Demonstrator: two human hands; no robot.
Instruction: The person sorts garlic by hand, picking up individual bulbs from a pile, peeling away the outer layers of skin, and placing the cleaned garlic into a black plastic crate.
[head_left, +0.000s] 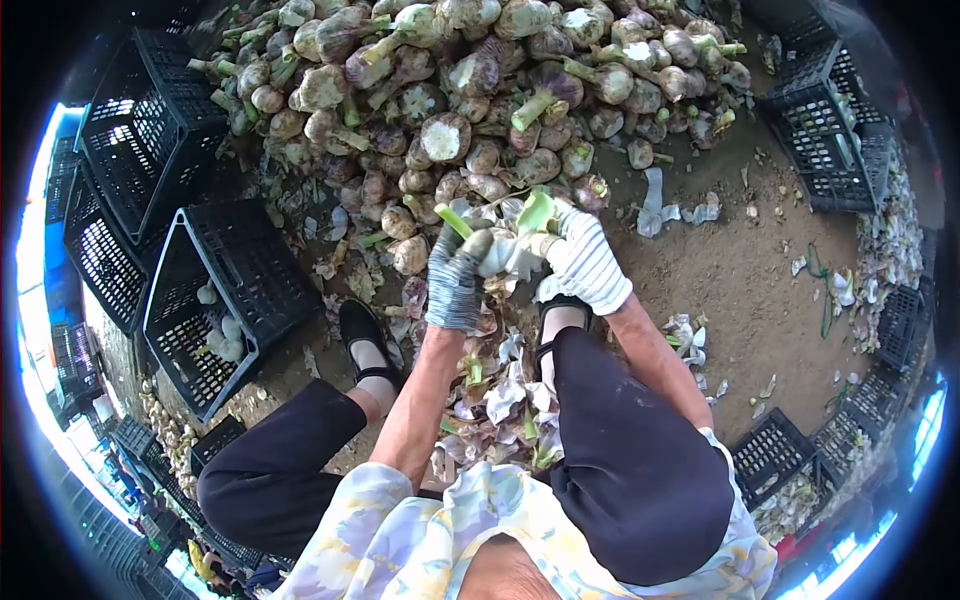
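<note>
Centrally, left hand [457,278] and right hand [586,262] grip apparently one garlic bulb [508,254], partly hidden; a garlic heap [445,137] occupies upper centre.

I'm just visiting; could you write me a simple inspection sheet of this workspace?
Surface: brown earth floor, littered in places.
Job's things: a pale garlic bulb, being held; a large garlic heap ahead.
Clutter: loose papery skins between the shoes.
Hands: left hand in a grey glove, right hand in a striped white one, both at the bulb.
Cables: nothing seen; a thin green strand lies at right.
Surroundings: black crates left and right; one at left holds white bulbs.
</note>
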